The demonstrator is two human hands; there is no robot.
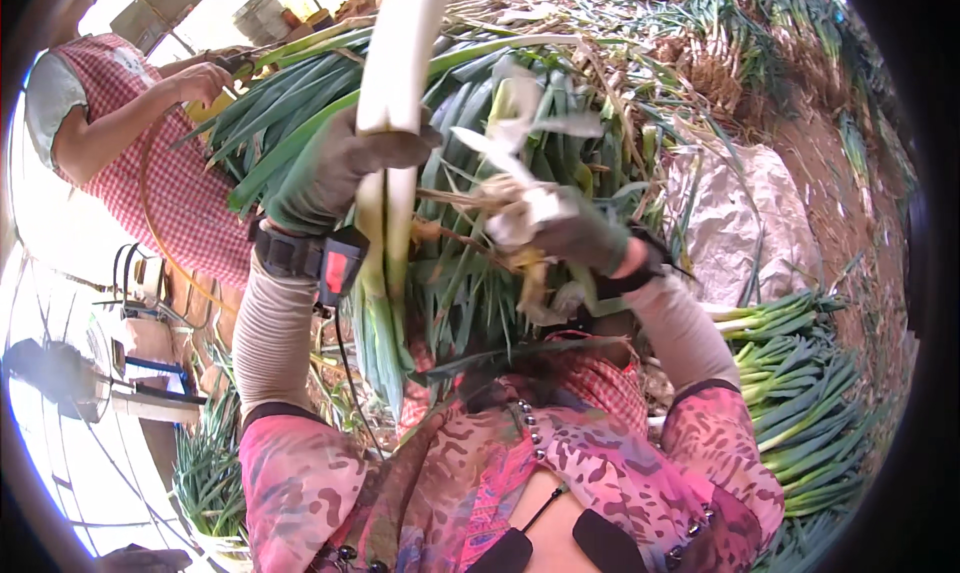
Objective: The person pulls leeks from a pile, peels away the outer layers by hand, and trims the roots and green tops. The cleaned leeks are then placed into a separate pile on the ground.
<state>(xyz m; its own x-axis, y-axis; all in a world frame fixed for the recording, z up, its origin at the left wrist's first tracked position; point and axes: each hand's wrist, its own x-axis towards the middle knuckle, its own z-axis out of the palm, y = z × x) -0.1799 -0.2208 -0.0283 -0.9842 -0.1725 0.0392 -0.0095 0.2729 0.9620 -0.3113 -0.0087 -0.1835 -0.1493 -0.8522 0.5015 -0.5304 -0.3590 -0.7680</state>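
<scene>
My left hand, in a dark work glove, is closed around a couple of leeks. Their thick white shafts point up and away from me, and their green ends hang below the fist. To the right, my gloved right hand is closed on a bunch of pale, torn outer leaves, with dry brownish strips among them. Motion blurs this hand and the leaves. Beneath both hands lies a big heap of leeks with dark green leaves.
Bundled leeks lie in a row at my right, near a pale woven sack. More leeks with roots are piled at the far right. On the left stand a co-worker in a red checked apron and a fan.
</scene>
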